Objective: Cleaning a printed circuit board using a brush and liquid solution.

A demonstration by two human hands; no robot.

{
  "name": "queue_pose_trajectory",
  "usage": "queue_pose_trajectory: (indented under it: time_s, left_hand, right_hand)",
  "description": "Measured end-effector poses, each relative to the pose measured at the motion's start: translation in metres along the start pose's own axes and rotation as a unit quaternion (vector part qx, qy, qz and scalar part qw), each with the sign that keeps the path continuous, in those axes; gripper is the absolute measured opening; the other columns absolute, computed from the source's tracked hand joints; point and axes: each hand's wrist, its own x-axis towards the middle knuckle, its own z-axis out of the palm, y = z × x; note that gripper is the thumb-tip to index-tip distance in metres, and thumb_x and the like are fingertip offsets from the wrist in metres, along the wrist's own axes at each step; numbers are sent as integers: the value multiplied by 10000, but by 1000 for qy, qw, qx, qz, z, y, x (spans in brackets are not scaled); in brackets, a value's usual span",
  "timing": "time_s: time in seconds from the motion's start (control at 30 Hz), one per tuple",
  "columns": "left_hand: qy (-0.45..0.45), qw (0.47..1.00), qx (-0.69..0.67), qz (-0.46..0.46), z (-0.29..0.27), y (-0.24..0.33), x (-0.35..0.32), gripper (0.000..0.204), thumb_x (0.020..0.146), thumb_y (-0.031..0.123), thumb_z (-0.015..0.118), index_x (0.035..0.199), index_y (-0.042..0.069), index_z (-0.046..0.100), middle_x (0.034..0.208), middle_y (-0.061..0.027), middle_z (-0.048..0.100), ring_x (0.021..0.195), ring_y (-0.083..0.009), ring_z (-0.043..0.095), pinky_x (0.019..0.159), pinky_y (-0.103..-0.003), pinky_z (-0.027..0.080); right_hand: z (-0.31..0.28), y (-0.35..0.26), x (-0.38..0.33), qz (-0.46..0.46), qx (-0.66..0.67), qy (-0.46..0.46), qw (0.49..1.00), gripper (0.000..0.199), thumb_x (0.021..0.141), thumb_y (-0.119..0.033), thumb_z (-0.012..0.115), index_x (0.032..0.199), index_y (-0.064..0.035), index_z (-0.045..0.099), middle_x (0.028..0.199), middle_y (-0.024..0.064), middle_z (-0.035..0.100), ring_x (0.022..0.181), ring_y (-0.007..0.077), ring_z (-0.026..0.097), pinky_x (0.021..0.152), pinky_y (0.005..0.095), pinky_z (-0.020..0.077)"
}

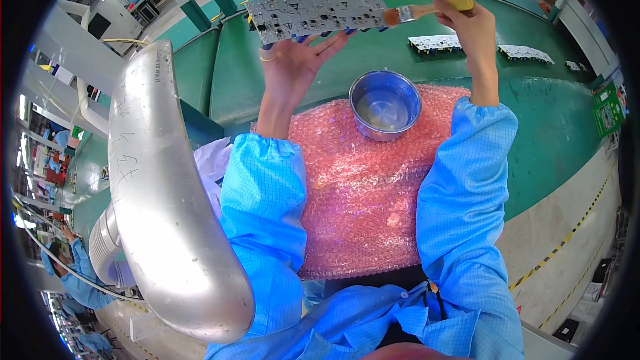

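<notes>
My left hand (295, 65) supports a long grey circuit board (313, 15) from below, tilted so its face with small dark parts shows; blue components stick out along its lower edge. In my right hand (467, 27) is a brush (421, 11) with a wooden handle, a yellow end and a metal band. Its brown bristles touch the right end of the board. Below both hands stands a round metal bowl (385, 105) with a little pale liquid at the bottom. It rests on pink bubble wrap (360, 207).
Two more boards lie on the green bench (533, 107) at the right: one white board (435, 43) and another (526, 54) farther right. A large silver extraction hood (167, 200) stands close to my left arm. Green circuit boards (608, 110) are at the far right edge.
</notes>
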Motion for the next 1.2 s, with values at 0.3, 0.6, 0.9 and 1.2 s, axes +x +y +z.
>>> queue_pose_trajectory:
  time_s: [0.3, 0.6, 0.9, 1.2]
  left_hand:
    - [18, 998, -62, 10, -21, -1, 1, 860, 783, 601, 683, 1424, 90, 422, 1492, -304, 285, 1321, -610, 295, 1119, -606, 345]
    - [29, 999, -29, -34, -9, -3, 1, 776, 907, 595, 507, 1446, 62, 345, 1460, -271, 354, 1294, -558, 385, 1110, -595, 357]
    - [-35, 997, 23, -68, 0, -18, 2, 646, 975, 486, 450, 1430, 35, 375, 1407, -180, 492, 1221, -441, 531, 1065, -549, 425]
    - [-37, 995, 62, -66, 3, -19, 2, 629, 966, 456, 481, 1423, 34, 385, 1422, -181, 473, 1204, -404, 555, 1058, -523, 441]
  right_hand:
    - [16, -1, -3, 15, 94, -30, 995, 277, 862, -151, 742, 1055, 41, 695, 939, 87, 679, 831, 149, 677, 771, 237, 577]
    - [16, -6, -3, -39, 222, 35, 974, 261, 855, -130, 739, 1020, 66, 690, 937, 112, 694, 812, 175, 695, 777, 255, 589]
    - [59, -35, -26, 8, 372, -117, 921, 287, 892, -149, 716, 1104, 30, 643, 1047, 83, 665, 919, 163, 663, 842, 275, 569]
    - [68, -45, -37, 15, 334, -132, 933, 290, 888, -160, 723, 1093, 33, 654, 1038, 73, 665, 920, 159, 663, 835, 267, 570]
